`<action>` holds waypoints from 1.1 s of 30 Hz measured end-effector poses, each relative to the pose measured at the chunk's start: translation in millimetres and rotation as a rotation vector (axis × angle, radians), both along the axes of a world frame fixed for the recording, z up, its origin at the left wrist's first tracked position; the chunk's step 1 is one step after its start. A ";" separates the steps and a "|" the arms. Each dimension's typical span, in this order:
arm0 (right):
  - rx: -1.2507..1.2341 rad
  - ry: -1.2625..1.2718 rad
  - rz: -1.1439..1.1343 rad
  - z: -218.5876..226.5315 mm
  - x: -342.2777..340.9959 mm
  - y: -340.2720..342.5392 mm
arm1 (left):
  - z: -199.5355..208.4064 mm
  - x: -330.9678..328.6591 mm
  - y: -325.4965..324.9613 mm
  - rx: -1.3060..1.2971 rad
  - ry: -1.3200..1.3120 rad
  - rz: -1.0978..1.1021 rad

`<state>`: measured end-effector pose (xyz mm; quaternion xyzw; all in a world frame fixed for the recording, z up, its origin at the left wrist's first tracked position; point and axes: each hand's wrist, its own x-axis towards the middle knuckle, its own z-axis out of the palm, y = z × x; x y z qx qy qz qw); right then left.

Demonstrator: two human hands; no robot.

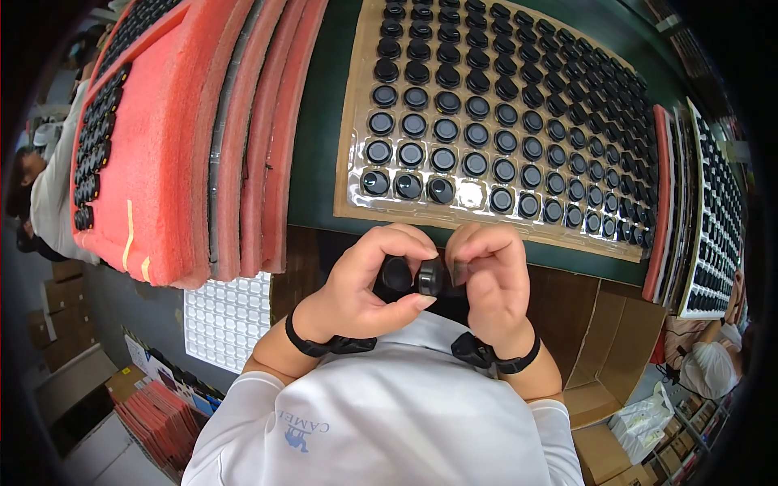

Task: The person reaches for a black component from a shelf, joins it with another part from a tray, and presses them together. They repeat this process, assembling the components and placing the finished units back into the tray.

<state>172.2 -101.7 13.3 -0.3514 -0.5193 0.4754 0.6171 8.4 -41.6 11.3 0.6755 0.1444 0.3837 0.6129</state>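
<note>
My left hand (369,279) is closed, with a small black lens (430,277) pinched on edge between thumb and forefinger. A second round black piece, a cap by its look (397,274), sits in the curl of the same hand. Just to the right, my right hand (496,279) is closed with its fingertips together on a thin, dark, translucent piece (459,272), too small to name. Beyond both hands lies a clear plastic tray (356,174) with rows of round black lenses (476,134). One pocket (471,193) in its nearest row shows bare, shiny plastic.
Red foam sheets (186,154) stand stacked at the left, more black parts on top. At the right is another stack of trays (705,202). An open cardboard box (604,348) sits lower right, a white pocketed tray (227,320) lower left. People are at both sides.
</note>
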 end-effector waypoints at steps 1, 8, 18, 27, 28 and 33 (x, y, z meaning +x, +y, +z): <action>-0.008 0.000 -0.022 1.5 -0.1 -0.2 | 0.7 -0.2 -0.2 0.000 0.000 0.000; -0.120 -0.024 0.015 5.0 -0.4 -2.9 | 3.7 0.3 -2.2 0.004 0.039 0.028; -0.142 -0.059 0.028 9.8 9.7 -3.3 | 3.3 -1.3 -2.3 -0.094 0.012 0.015; 0.009 -0.355 -0.106 7.9 12.5 2.1 | -3.8 -2.5 2.2 -0.128 0.083 -0.003; -0.006 -0.366 -0.096 7.0 13.5 1.6 | -4.5 -2.3 2.8 -0.114 0.087 -0.003; -0.068 -0.419 -0.170 2.8 25.2 5.6 | -3.1 -4.2 3.1 -0.234 0.187 0.008</action>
